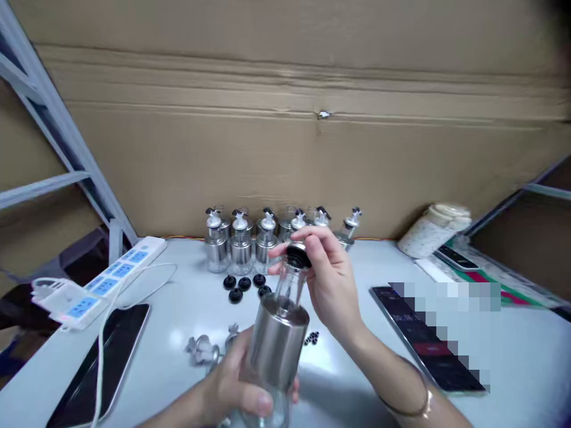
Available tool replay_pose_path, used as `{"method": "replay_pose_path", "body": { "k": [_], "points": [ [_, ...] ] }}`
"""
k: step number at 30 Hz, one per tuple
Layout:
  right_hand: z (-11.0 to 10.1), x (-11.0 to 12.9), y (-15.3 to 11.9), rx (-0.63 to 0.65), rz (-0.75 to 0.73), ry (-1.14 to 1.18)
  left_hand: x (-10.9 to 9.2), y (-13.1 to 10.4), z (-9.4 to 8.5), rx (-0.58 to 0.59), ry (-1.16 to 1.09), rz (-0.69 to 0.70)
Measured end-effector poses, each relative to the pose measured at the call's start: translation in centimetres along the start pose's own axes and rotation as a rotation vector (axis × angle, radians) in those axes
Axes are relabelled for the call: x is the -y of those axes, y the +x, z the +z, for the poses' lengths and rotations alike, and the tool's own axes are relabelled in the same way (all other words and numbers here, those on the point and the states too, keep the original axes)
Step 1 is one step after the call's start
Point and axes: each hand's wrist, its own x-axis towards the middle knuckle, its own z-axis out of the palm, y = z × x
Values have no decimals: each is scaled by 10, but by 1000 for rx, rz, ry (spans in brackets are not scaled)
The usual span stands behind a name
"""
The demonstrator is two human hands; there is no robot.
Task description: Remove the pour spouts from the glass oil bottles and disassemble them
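My left hand (243, 380) wraps round the lower part of a glass bottle (279, 339) with a brushed metal sleeve, tilted slightly to the right. At its mouth, my right hand (328, 273) pinches a black cap (298, 255) between thumb and fingers. Whether the cap is seated on the neck or just resting there I cannot tell. Beyond the bottle lie several loose black caps (244, 283). Clear and silver spout parts (204, 349) sit beside my left hand, partly hidden by it. Tiny black pieces (312, 338) are piled just right of the bottle.
Several bottles with spout tops (241, 244) stand along the cardboard wall (285, 154). A power strip (107, 282) and a tablet-like black device (102, 362) with a white cable are on the left. At right are another dark device (419, 333) and a patterned jar (432, 229).
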Motion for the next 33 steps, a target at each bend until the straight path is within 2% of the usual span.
{"method": "replay_pose_path", "body": {
  "k": [4,8,14,18,21,26,30,33],
  "points": [
    [2,2,0,1,-30,-85,-10,0,8,-34,28,-38],
    [2,1,-2,-14,-57,-160,-12,0,6,-64,44,-67],
    [-1,-9,-1,100,-82,-267,-16,1,1,-146,156,-87],
    [-7,-15,7,110,-164,-433,-24,4,6,-242,171,-101],
    [-12,-19,13,164,-172,-508,-27,7,9,-290,201,-100],
    [-16,-24,15,209,-118,-530,-28,13,9,-284,237,-84],
    [-15,-21,15,159,-172,-635,-29,14,10,-315,284,-77],
    [-15,-19,16,178,-186,-695,-30,14,10,-342,307,-90]
  ]
}}
